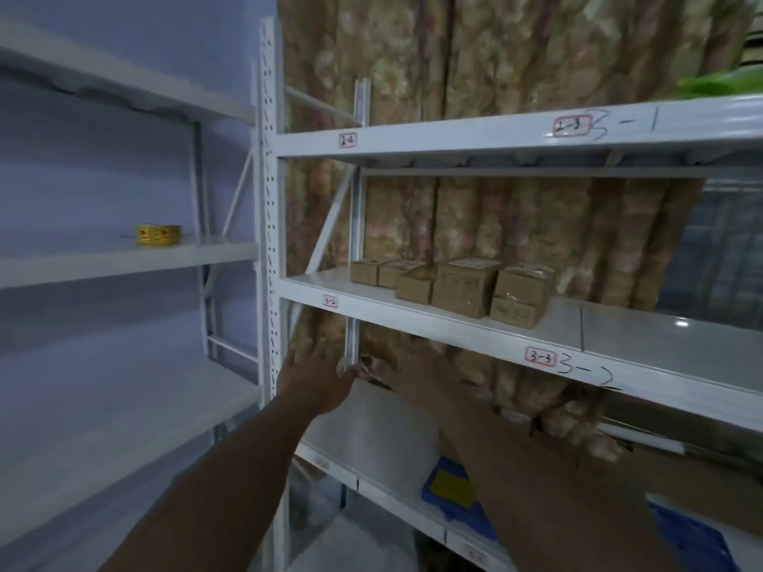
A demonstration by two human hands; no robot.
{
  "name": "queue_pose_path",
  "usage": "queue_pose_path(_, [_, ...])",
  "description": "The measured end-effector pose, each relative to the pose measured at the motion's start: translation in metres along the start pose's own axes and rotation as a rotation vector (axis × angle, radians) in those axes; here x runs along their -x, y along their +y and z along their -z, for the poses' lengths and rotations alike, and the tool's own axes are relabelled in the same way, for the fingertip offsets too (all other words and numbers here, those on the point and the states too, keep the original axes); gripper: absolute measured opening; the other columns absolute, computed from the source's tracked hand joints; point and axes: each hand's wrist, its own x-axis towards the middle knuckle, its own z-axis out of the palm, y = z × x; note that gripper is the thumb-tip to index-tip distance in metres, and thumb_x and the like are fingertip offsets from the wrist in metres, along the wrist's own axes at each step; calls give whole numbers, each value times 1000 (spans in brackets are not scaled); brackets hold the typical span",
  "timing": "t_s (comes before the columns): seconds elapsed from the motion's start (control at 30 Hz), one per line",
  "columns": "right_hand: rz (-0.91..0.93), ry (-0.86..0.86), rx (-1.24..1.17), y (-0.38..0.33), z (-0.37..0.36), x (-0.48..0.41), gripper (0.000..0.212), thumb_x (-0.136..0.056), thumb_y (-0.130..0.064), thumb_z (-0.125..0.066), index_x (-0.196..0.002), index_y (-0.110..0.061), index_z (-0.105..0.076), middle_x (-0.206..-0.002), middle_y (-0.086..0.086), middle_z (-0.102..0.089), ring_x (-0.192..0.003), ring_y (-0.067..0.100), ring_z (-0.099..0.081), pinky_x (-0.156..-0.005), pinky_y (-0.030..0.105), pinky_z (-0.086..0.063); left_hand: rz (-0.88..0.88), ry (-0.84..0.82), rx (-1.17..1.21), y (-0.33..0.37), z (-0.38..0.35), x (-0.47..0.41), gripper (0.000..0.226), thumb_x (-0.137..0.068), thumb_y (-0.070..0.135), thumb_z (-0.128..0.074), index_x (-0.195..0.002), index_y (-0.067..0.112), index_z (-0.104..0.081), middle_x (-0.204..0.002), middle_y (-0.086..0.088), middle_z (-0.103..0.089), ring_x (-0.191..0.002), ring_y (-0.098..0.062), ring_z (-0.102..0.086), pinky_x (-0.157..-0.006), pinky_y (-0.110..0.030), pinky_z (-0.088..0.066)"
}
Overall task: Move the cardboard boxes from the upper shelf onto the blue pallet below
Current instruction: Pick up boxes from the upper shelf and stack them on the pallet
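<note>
Head view: left hand (pixel 318 379) and right hand (pixel 406 379) are reaching below small brown cardboard boxes (pixel 452 287), mid-frame.
Both are appearing blurred; whether either is gripping anything cannot be told.

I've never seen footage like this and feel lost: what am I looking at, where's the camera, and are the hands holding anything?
No machine here: a person wears one wide-angle camera on the head, so you see their own arms. The left hand and right hand reach beneath the white shelf carrying small cardboard boxes. Something brownish lies between the hands, but blur hides whether they grip it. Lower down shows part of the blue pallet. A yellow roll sits on the left rack; a patterned curtain hangs behind.
</note>
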Motion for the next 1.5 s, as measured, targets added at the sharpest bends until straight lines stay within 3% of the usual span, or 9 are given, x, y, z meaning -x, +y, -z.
queue_pose_path(0.17, [54, 82, 86, -80, 11, -31, 74, -97, -69, -24, -157, -25, -28, -167, 2, -16, -153, 26, -16, -123, 46, -13, 1, 130, 12, -72, 45, 9, 70, -95, 64, -20, -154, 26, -19, -164, -3, -14, -151, -28, -12, -121, -52, -7])
queue_pose_path(0.5, [-102, 204, 34, -113, 45, -77, 80, -92, -77, -26, -156, -28, -29, -167, -2, -17, -153, 22, -12, -125, 41, -9, -104, 231, 36, -109, 61, -51, 87, -87, 72, 6, -152, 25, -29, -161, -7, -26, -149, -31, -19, -120, -57, -8])
queue_pose_path(0.57, [-148, 236, 65, -101, 46, -91, 81, -89, -79, -22, -154, -31, -33, -166, -3, -19, -152, 21, -14, -123, 41, -7, -112, 142, 139, -100, 61, -73, 78, -92, 69, -8, -154, 25, -24, -164, -5, -16, -151, -29, -9, -119, -54, 6])
queue_pose_path(0.67, [-237, 252, 112, -78, 53, -107, 79, -92, -74, -20, -158, -30, -23, -167, -1, -14, -153, 22, -11, -123, 43, -4, -188, 212, 174, -79, 58, -103, 76, -94, 68, -15, -153, 24, -28, -163, -6, -20, -151, -29, -13, -121, -53, 2])
queue_pose_path(0.83, [-370, 310, 119, -33, 67, -124, 77, -92, -69, -19, -157, -30, -22, -168, -3, -12, -154, 19, -9, -123, 44, -10, -354, 271, 140, -39, 53, -148, 105, -78, 74, 27, -145, 32, -43, -155, -6, -37, -145, -33, -25, -117, -56, -12])
queue_pose_path(0.97, [-523, 359, 147, 4, 81, -128, 77, -96, -69, -17, -161, -27, -8, -169, -1, -2, -155, 20, -1, -125, 43, -2, -427, 196, 406, 3, 68, -186, 68, -91, 66, -19, -144, 29, -42, -152, -4, -41, -141, -30, -33, -117, -50, -21])
queue_pose_path(1.23, [-781, 601, 88, 50, 74, -125, 70, -97, -62, -26, -142, -12, -45, -145, 17, -49, -133, 34, -45, -105, 45, -34, -532, 77, 614, 83, 70, -221, 81, -85, 76, -5, -149, 35, -33, -157, -2, -34, -145, -27, -26, -117, -52, -20])
queue_pose_path(1.37, [-871, 769, -1, 44, 74, -127, 62, -102, -50, -38, -139, -2, -48, -142, 22, -50, -130, 37, -46, -104, 43, -36, -523, -1, 681, 109, 72, -225, 76, -89, 71, -6, -150, 33, -32, -157, -1, -35, -144, -27, -29, -118, -50, -17])
queue_pose_path(1.5, [-955, 822, -214, 40, 73, -135, 61, -101, -48, -41, -133, 2, -55, -132, 23, -60, -119, 40, -57, -96, 41, -47, -463, -65, 845, 124, 70, -228, 69, -95, 65, -19, -148, 25, -38, -150, -9, -43, -135, -35, -41, -111, -50, -34])
